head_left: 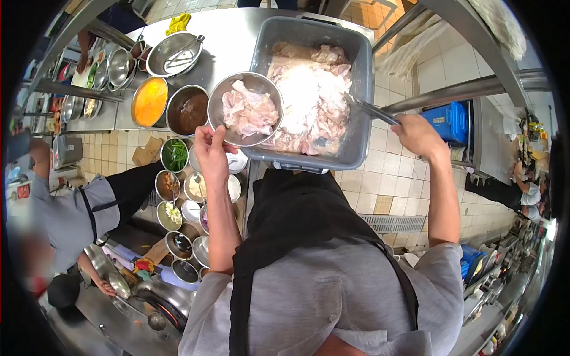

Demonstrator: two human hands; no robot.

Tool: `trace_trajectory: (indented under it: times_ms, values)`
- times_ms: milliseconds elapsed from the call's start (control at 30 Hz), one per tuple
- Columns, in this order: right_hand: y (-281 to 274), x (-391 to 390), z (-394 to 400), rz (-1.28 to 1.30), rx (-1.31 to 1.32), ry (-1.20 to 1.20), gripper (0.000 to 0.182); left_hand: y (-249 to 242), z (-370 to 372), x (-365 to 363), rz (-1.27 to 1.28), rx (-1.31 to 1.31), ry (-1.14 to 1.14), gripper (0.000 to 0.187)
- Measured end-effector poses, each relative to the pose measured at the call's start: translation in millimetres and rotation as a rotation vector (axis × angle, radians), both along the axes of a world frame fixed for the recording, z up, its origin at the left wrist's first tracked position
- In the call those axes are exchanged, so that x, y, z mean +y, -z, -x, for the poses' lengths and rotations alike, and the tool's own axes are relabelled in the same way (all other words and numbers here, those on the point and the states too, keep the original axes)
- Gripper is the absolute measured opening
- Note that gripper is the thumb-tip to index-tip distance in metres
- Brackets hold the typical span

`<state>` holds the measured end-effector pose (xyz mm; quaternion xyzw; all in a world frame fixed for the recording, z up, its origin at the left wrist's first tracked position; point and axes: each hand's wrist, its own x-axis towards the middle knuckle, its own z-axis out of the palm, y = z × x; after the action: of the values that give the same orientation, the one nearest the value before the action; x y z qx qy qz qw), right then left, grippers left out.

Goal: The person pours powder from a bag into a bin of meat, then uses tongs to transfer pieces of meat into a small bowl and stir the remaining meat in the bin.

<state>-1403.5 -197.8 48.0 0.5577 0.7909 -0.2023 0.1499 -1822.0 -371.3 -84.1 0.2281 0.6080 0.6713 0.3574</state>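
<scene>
My left hand (212, 145) grips the rim of a round steel bowl (215, 120), thumb over the edge. Raw chicken pieces (249, 111) lie in this bowl, which overlaps the left side of a large grey plastic tub (364, 71). More raw chicken (323, 115) fills the tub, coated with something pale; glare washes out its middle. My right hand (420, 136) is closed around the handle end of metal tongs (374, 110) at the tub's right side. The far end of the tongs reaches over the tub's rim toward the chicken.
Left of the bowl stand pots of orange liquid (149, 102) and brown sauce (189, 111). Behind them is a basin (174, 53) with utensils. Several small ingredient containers, including chopped greens (174, 155), line my left side. A co-worker (89, 207) stands at the left.
</scene>
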Motion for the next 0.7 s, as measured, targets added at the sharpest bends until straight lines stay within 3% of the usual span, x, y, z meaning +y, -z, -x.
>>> trace_trajectory:
  times_ms: [200, 300, 400, 533, 633, 700]
  values:
    - [-12.7, -26.2, 30.0, 0.037, -0.239, -0.143, 0.031, 2.7, 1.8, 0.2, -0.013, 0.005, 0.005, 0.020]
    - [56.5, -31.1, 44.0, 0.157, -0.377, -0.193, 0.029, 1.0, 0.5, 1.6, -0.021, 0.003, 0.004, 0.019]
    - [36.7, -27.4, 28.3, 0.098, -0.135, -0.227, 0.028, -4.9, -3.9, 4.5, -0.018, -0.013, 0.001, 0.020]
    - [0.2, -9.9, 4.2, 0.393, 0.013, -0.240, 0.032, -6.5, -5.0, 2.7, 0.010, -0.012, -0.019, 0.021]
    - [8.0, -20.9, -9.1, 0.031, -0.001, -0.232, 0.029, -2.1, -2.4, 2.9, -0.002, -0.011, -0.005, 0.021]
    - [1.6, -15.4, -7.1, 0.039, -0.010, -0.150, 0.028, -4.1, -2.7, 2.2, -0.008, -0.013, -0.001, 0.021]
